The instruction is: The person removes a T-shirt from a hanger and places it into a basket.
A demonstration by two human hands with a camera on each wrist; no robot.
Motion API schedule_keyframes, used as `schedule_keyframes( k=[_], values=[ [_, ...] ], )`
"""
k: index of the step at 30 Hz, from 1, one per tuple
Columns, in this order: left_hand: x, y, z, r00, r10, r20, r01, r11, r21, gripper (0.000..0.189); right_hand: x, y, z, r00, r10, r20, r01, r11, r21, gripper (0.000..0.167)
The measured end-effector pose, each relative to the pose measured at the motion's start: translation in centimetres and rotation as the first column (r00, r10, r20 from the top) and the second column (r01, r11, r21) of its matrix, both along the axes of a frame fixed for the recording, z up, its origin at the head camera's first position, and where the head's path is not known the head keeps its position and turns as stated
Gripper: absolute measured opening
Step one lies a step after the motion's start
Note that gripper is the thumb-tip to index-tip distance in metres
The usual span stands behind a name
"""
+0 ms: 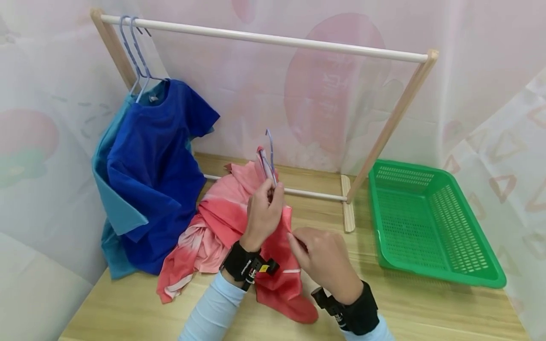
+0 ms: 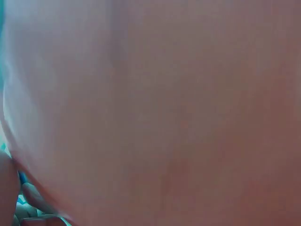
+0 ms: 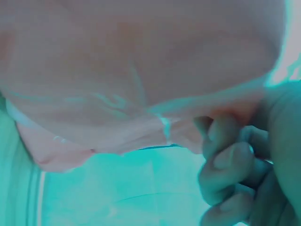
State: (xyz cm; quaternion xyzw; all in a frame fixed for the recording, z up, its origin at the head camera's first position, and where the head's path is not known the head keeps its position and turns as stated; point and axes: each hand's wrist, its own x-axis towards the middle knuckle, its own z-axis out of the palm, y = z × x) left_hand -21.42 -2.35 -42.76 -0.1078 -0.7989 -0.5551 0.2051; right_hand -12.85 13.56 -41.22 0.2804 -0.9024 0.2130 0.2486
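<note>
In the head view my left hand [image 1: 261,215] grips a thin blue-grey hanger [image 1: 271,147] together with the neck of a red and pink tie-dye shirt [image 1: 222,208]. The hanger's hook points up above the fist, and its lower part is hidden in the cloth. My right hand [image 1: 326,255] pinches the shirt's right edge, lower down; the right wrist view shows its curled fingers [image 3: 225,165] at the fabric's border. One side of the shirt lies bunched on the table, while the rest hangs below my hands. Cloth [image 2: 164,103] fills most of the left wrist view.
A rack with a white rail [image 1: 264,38] stands across the back. At its left end hang a dark blue T-shirt [image 1: 158,137] and a teal shirt [image 1: 115,208] on hangers. To the right, a green plastic basket [image 1: 443,277] sits on the wooden table [image 1: 426,312].
</note>
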Motion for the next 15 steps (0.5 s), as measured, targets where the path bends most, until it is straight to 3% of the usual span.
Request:
schedule_keyframes(
  k=[7,11,15],
  values=[
    [-0.6,-0.9,0.0,0.997,0.074,0.017,-0.074,0.997,-0.034,0.035,1.4,0.4,1.4,0.999,0.03,0.019,-0.032,0.995,0.097,0.039],
    [-1.0,-1.4,-0.2,0.996,0.089,0.026,-0.087,0.995,-0.055,0.034,2.3,0.4,2.0,0.995,0.099,0.023,-0.101,0.987,0.124,0.039],
    [-1.5,-2.6,-0.3,0.992,0.1,0.071,-0.1,0.995,0.0,0.032,3.2,0.3,2.4,0.987,0.144,0.065,-0.153,0.977,0.149,0.04]
  ],
)
